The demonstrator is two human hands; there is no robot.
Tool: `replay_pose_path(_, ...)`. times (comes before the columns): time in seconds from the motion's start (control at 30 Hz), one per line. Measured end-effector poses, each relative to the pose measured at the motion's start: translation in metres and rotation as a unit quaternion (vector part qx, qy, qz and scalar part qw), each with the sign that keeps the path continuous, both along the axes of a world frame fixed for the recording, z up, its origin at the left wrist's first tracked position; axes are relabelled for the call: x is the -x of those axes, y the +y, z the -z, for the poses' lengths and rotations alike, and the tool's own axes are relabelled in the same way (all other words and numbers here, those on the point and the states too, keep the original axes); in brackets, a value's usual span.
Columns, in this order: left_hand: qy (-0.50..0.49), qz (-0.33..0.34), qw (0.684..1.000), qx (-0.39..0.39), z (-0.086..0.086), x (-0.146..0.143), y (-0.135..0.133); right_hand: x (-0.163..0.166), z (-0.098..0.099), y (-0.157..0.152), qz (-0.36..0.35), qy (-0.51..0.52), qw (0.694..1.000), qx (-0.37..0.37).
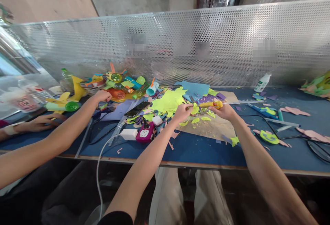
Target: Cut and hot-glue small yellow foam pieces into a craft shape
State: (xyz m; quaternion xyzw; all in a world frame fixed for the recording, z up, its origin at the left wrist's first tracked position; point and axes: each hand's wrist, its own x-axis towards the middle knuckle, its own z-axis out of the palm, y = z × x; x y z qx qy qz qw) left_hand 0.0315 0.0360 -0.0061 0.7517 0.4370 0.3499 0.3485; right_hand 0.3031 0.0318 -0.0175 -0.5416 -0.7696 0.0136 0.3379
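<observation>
My left hand (182, 111) is closed in a pinch on a small yellow-green foam piece (195, 110) over a brown cardboard sheet (206, 130). My right hand (225, 111) is wrapped round a yellow glue gun (211, 104), whose tip points left at that piece. A clear glue stick (243, 102) juts out of the gun to the right. Small yellow-green foam scraps (205, 119) lie just below both hands. A large yellow-green foam sheet (168, 101) lies to the left of them.
Another person's arm reaches in from the left, its hand (101, 96) at a heap of coloured craft bits (121, 84); a second hand (41, 122) rests on the blue table (196, 151). A phone (137, 109), white charger (129, 134) and magenta power strip (145, 133) lie nearby. A perforated metal screen (180, 43) stands behind.
</observation>
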Motion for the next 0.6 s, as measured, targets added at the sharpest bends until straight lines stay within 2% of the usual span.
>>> replay_pose_path(0.2,0.023,-0.017,0.999,-0.032,-0.0051,0.0000,-0.0021,0.0005,0.0001,-0.0015,0.041,-0.003,0.999,-0.004)
replay_pose_path(0.4,0.017,-0.021,0.999,-0.029,-0.0042,0.0001,-0.0019,0.0003,0.0000,-0.0011,0.036,-0.001,0.999,0.007)
replay_pose_path(0.6,-0.054,-0.005,0.997,0.047,0.0023,0.0009,0.0015,-0.0006,-0.0007,-0.0021,0.038,-0.008,0.999,0.003)
